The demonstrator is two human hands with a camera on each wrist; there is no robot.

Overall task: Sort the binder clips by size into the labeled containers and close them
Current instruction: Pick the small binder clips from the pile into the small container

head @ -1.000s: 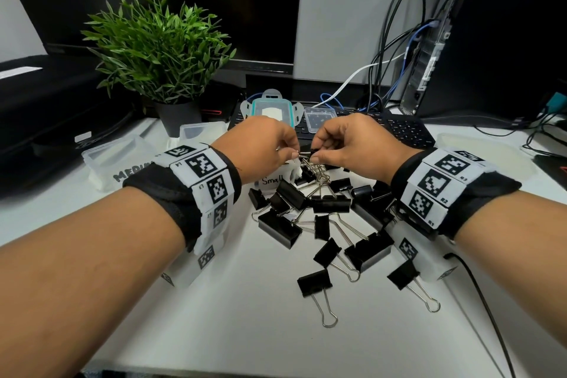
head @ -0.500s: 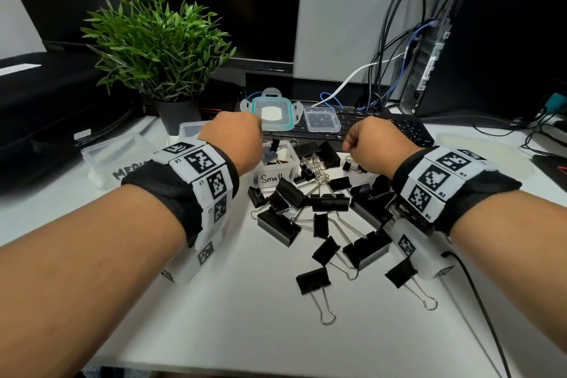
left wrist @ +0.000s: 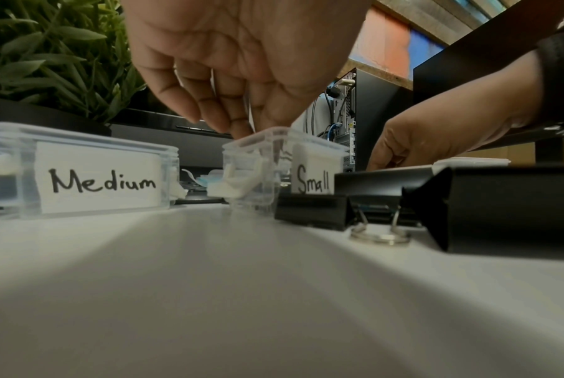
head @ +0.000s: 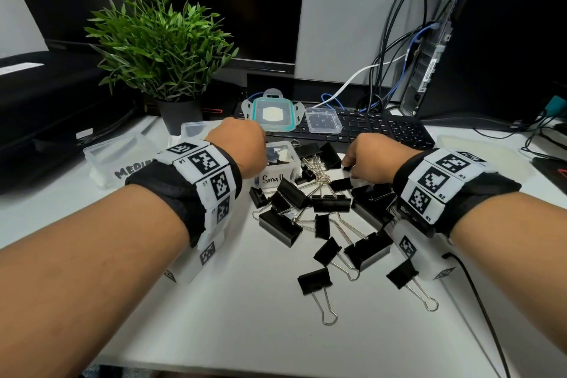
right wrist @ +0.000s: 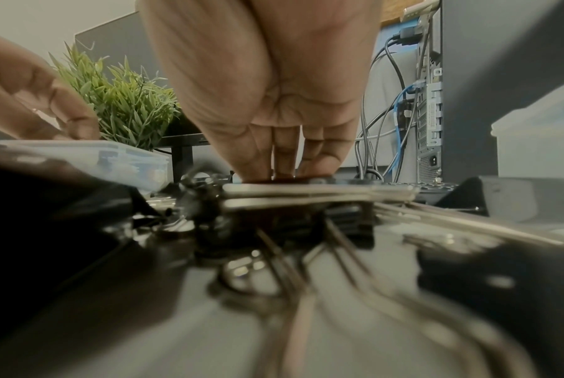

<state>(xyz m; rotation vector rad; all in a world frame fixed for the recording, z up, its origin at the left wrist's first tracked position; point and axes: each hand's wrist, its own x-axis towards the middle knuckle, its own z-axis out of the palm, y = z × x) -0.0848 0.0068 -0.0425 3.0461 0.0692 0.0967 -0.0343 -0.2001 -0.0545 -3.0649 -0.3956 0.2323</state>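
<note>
The hands, joined over the pile a second ago, have parted: the left hand hovers loose-fingered, holding nothing, over the Small container at centre frame, suggesting a drop, while the right hand pinches a small clip just right of centre.

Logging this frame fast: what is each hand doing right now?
Left hand: open, fingertips over the Small box, nothing visibly held.
Right hand: fingers down on the clip pile; grip cannot be told.
</note>
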